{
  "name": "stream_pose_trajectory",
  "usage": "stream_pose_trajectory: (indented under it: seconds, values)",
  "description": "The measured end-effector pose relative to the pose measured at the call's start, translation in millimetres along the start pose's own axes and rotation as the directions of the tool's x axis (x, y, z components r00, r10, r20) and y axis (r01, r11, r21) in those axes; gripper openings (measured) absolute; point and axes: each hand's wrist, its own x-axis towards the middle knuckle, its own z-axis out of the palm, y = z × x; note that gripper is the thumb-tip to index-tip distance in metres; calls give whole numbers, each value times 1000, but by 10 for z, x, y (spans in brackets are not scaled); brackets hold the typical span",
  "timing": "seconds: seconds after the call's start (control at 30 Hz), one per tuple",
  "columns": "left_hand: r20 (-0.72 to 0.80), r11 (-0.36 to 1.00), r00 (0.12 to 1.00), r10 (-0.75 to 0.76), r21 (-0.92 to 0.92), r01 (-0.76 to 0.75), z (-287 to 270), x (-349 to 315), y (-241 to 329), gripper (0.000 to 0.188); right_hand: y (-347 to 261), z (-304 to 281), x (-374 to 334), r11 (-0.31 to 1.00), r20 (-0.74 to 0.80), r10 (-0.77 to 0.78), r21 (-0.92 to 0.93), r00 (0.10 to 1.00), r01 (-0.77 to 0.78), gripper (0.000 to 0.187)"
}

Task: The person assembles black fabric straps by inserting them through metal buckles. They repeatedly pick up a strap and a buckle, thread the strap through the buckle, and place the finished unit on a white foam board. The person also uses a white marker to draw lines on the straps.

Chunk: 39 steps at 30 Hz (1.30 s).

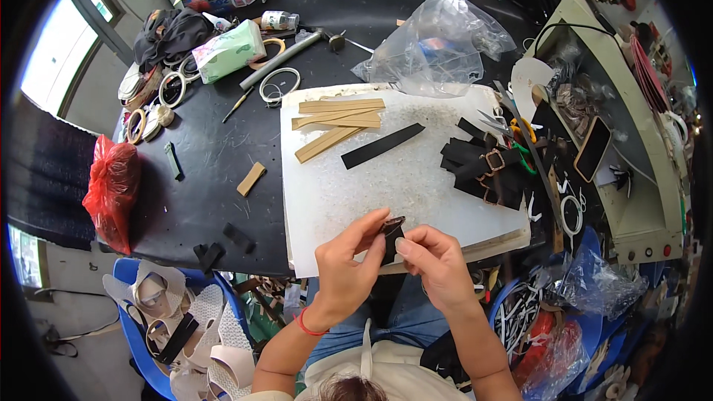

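Observation:
Near the front edge of a white cutting board (312, 200), both hands are closed on a short black strap (391, 246). My left hand (350, 256) pinches it from the left, thumb against fingers. At its right side, the thumb and fingertips of my right hand (434, 258) grip the same piece. The strap's upper end shows a dark, brownish edge; whether that is a buckle I cannot make out. Farther up the board lie several tan straps (338, 120) and a flat black strap (382, 146). A pile of black straps (475, 171) with metal buckles (492, 161) lies to the right.
Scissors (523, 131) and a phone (593, 148) are at the right. A clear plastic bag (434, 48) covers the board's far edge. A hammer (286, 58) and tape rolls (172, 89) lie at far left, a red bag (111, 193) nearer. Below stands a blue bin (134, 327) of shoe parts.

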Motion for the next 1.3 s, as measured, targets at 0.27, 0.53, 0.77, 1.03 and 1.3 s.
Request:
stream_pose_trajectory:
  seconds: [0.27,0.53,0.77,1.03,1.3]
  values:
    - [-96,962,967,237,164,-219,43,-22,-33,37,68,130,31,991,-116,-106,64,988,114,8]
    - [76,950,957,279,120,-287,-56,-56,34,58,0,67,40,924,11,-218,-319,976,210,20]
    - [436,989,896,-84,-73,128,-144,15,218,45,-36,-145,81,867,-162,-490,-195,857,459,10]
    - [524,765,770,-363,-304,568,-450,128,250,33,-75,-99,0,971,-13,-198,-139,980,194,30]
    - [537,757,741,-404,-259,600,-561,138,106,27,-302,-100,-10,189,505,-466,-745,727,639,64]
